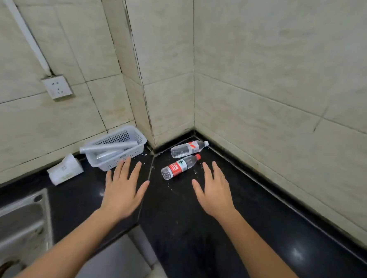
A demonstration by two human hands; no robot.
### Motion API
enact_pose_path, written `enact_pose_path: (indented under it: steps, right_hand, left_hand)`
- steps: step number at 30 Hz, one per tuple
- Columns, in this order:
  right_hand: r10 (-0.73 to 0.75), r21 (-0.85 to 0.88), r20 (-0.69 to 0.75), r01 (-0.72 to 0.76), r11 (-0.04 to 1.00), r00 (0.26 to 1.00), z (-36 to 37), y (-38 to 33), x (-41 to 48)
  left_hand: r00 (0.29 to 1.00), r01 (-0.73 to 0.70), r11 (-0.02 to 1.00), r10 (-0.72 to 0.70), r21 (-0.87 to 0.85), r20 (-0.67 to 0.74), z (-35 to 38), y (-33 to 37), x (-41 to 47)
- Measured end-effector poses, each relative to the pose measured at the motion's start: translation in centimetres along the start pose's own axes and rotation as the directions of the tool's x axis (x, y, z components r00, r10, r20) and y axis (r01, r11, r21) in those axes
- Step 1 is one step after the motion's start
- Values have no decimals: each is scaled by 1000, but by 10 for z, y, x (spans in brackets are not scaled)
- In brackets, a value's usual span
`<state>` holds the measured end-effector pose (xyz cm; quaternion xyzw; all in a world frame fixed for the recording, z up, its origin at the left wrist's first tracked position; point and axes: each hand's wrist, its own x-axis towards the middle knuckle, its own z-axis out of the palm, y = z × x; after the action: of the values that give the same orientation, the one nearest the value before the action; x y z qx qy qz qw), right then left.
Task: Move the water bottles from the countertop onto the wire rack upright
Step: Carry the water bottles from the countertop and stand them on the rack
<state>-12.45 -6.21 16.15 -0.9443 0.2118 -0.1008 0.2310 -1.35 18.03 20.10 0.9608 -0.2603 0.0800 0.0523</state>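
Two water bottles are lying on their sides on the black countertop [259, 218] near the tiled corner. The red-capped bottle [180, 166] is lying between and just ahead of both hands; the white-capped bottle [188, 148] is lying beyond it. The left hand [122, 191] and right hand [213, 192] are hovering flat, fingers spread, grasping nothing.

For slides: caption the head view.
Open left hand and right hand near red-capped bottle and white-capped bottle lying on countertop.
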Motion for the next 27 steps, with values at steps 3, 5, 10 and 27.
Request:
enact_pose_path:
  steps: [3,5,10,27]
  right_hand:
    - [91,21,43,-92,996,995,26,-4,48]
    - [155,50,69,-158,986,986,43,-8,84]
    - [331,160,171,-357,920,928,95,-19,177]
    - [789,141,267,-832,536,553,224,-30,266]
  left_hand:
    - [997,-19,1000,19,-9,71,37,-28,59]
    - [993,-38,999,39,-8,113,63,-44,103]
    - [965,-144,988,151,-47,215,128,-81,214]
    - [782,-438,806,560,-397,274,277,-7,420]
